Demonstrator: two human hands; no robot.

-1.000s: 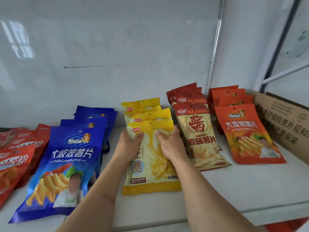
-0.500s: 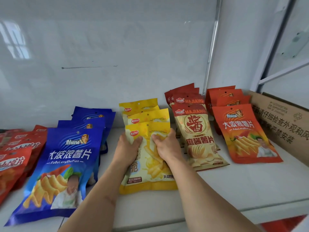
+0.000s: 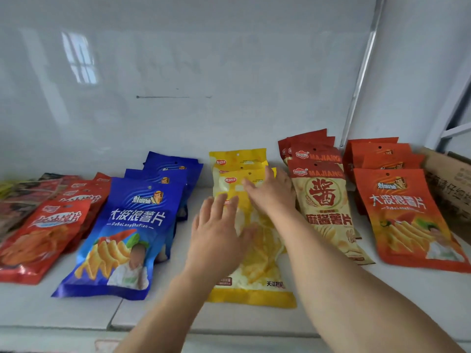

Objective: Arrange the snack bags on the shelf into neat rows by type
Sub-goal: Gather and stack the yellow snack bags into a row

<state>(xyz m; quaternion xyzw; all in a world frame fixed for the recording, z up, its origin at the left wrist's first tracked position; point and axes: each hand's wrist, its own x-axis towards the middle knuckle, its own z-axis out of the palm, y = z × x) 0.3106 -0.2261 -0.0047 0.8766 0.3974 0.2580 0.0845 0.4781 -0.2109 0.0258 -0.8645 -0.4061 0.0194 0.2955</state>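
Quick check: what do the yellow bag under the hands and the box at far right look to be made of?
Yellow bag: looks like thin plastic film, slightly glossy, with flat sealed edges and soft wrinkles.
Box: looks like brown cardboard, matte, printed in dark text; only one side shows.

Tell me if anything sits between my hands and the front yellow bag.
Nothing visible does. The left hand and right hand both lie with straight fingers directly over the front yellow bag, in its row between the blue bags and the beige bags.
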